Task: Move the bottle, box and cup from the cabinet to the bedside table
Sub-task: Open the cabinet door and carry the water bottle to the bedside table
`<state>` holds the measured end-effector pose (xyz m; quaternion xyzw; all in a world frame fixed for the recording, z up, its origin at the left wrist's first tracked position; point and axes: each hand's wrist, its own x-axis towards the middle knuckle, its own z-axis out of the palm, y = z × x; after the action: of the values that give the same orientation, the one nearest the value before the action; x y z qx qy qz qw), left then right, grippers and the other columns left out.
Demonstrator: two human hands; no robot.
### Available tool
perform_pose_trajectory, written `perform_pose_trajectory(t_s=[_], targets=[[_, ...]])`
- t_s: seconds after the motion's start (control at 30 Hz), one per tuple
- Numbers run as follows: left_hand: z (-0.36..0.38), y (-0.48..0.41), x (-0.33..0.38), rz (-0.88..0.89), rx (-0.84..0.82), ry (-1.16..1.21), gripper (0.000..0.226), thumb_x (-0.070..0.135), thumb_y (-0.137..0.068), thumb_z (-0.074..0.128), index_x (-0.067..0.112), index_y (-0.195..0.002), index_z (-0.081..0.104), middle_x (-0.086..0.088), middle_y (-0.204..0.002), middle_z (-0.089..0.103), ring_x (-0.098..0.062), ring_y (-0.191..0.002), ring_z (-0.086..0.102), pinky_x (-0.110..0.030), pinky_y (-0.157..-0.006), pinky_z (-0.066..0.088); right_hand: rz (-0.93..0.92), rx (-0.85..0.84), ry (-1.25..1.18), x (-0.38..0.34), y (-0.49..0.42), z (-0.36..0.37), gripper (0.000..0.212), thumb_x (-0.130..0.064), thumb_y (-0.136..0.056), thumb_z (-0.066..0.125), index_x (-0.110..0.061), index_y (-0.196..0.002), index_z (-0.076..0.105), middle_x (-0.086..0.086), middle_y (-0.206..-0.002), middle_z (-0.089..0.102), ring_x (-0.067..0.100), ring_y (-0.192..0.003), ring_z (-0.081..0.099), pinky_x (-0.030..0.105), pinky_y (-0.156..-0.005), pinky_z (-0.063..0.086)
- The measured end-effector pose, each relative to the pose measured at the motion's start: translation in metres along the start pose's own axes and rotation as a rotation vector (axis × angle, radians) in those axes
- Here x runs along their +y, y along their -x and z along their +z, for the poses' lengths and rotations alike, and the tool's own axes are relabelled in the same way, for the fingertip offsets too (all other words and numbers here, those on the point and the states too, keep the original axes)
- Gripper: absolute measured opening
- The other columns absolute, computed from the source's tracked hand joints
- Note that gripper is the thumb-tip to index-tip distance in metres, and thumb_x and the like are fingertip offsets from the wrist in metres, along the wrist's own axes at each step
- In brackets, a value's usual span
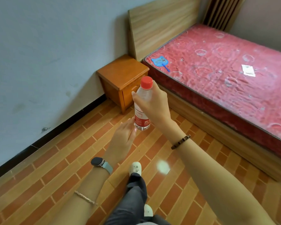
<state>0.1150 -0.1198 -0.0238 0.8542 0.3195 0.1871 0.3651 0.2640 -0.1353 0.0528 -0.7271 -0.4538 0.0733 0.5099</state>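
Open floor [68, 153] runs to the bedside table [120, 73], tucked between wall [39, 46] and bed [217, 70]. My right hand [154, 103] grips the clear, red-capped bottle [141, 119] upright in mid-air; my left hand [122, 140], fingers straight, is beside its base.

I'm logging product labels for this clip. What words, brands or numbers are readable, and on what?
"农" above Latin letters starting "Non", the rest curving out of sight: red label of the clear plastic bottle with red cap, held by the right hand.
Blue cat-shaped hand fan on the red mattress: print too blurred to read.
White paper slip on the mattress: too small to read.
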Motion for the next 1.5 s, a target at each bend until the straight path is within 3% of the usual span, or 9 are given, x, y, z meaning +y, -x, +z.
perform_pose_trajectory(t_s=[0.17,0.3,0.67,0.83,0.9,1.03,1.2,1.4,1.5], targets=[[-0.002,-0.078,-0.026,0.008,0.021,-0.019,0.044,0.029,-0.102,0.032,0.025,-0.146,0.029,0.01,-0.145,0.039,0.002,-0.135,0.024,-0.021,-0.115,0.012,0.002,-0.009,-0.012,0.022,-0.073,0.019,0.031,-0.04,-0.083,0.07,-0.017,-0.099,0.057,-0.006,-0.085,0.065,0.008,-0.077,0.064,0.015,-0.069,0.049],[-0.014,-0.142,-0.038,-0.005,0.028,0.003,0.045,0.027,-0.102,0.032,0.023,-0.146,0.029,0.01,-0.147,0.037,-0.004,-0.139,0.025,-0.031,-0.119,0.015,0.008,-0.016,-0.006,0.034,-0.136,0.038,0.033,-0.04,-0.083,0.07,-0.015,-0.1,0.057,-0.005,-0.086,0.066,0.009,-0.078,0.065,0.009,-0.067,0.044],[-0.032,-0.286,-0.063,0.008,0.017,0.011,0.046,0.027,-0.101,0.033,0.025,-0.147,0.029,0.009,-0.148,0.038,-0.002,-0.139,0.026,-0.023,-0.116,0.009,0.015,-0.012,-0.009,0.068,-0.273,0.064,0.03,-0.039,-0.083,0.07,-0.018,-0.099,0.057,-0.013,-0.082,0.06,0.002,-0.075,0.062,0.009,-0.069,0.043],[-0.025,-0.351,-0.066,-0.009,0.06,0.012,0.045,0.026,-0.101,0.035,0.026,-0.146,0.031,0.015,-0.146,0.037,0.002,-0.135,0.028,-0.031,-0.118,0.016,0.0,-0.03,-0.003,0.098,-0.337,0.071,0.033,-0.041,-0.083,0.069,-0.015,-0.1,0.057,-0.005,-0.084,0.064,0.008,-0.077,0.064,0.018,-0.07,0.05],[-0.02,-0.378,-0.067,-0.02,0.083,0.03,0.044,0.025,-0.101,0.036,0.028,-0.145,0.032,0.021,-0.14,0.037,0.002,-0.134,0.031,-0.026,-0.115,0.022,-0.02,-0.045,-0.007,0.113,-0.364,0.072,0.033,-0.041,-0.083,0.069,-0.014,-0.098,0.057,-0.004,-0.082,0.064,0.009,-0.075,0.064,0.018,-0.069,0.049],[-0.008,-0.432,-0.062,-0.046,0.122,0.003,0.044,0.026,-0.101,0.035,0.029,-0.145,0.03,0.022,-0.141,0.032,0.023,-0.128,0.014,-0.004,-0.107,0.008,-0.062,-0.083,0.014,0.141,-0.42,0.073,0.038,-0.045,-0.082,0.067,-0.012,-0.092,0.054,-0.002,-0.074,0.061,0.011,-0.069,0.062,0.018,-0.063,0.049],[0.005,-0.487,-0.06,-0.129,0.182,-0.003,0.045,0.027,-0.102,0.034,0.029,-0.147,0.025,0.023,-0.138,0.027,0.037,-0.114,-0.002,0.002,-0.102,-0.002,-0.108,-0.167,0.033,0.163,-0.48,0.08,0.036,-0.044,-0.083,0.068,-0.013,-0.095,0.054,-0.002,-0.078,0.062,0.011,-0.071,0.062,0.015,-0.061,0.043],[0.0,-0.542,-0.074,-0.236,0.223,-0.01,0.047,0.032,-0.101,0.034,0.03,-0.147,0.025,0.01,-0.15,0.033,0.007,-0.135,0.016,-0.023,-0.116,0.012,-0.116,-0.231,0.023,0.179,-0.54,0.107,0.036,-0.045,-0.083,0.068,-0.016,-0.1,0.053,-0.009,-0.08,0.057,0.005,-0.067,0.058,0.008,-0.06,0.038],[-0.007,-0.569,-0.092,-0.245,0.247,0.0,0.045,0.031,-0.101,0.035,0.029,-0.146,0.028,0.008,-0.147,0.039,0.006,-0.133,0.025,-0.033,-0.117,0.023,-0.115,-0.267,0.008,0.187,-0.568,0.128,0.039,-0.044,-0.083,0.069,-0.015,-0.105,0.054,-0.008,-0.084,0.059,0.007,-0.071,0.059,0.008,-0.06,0.038]])
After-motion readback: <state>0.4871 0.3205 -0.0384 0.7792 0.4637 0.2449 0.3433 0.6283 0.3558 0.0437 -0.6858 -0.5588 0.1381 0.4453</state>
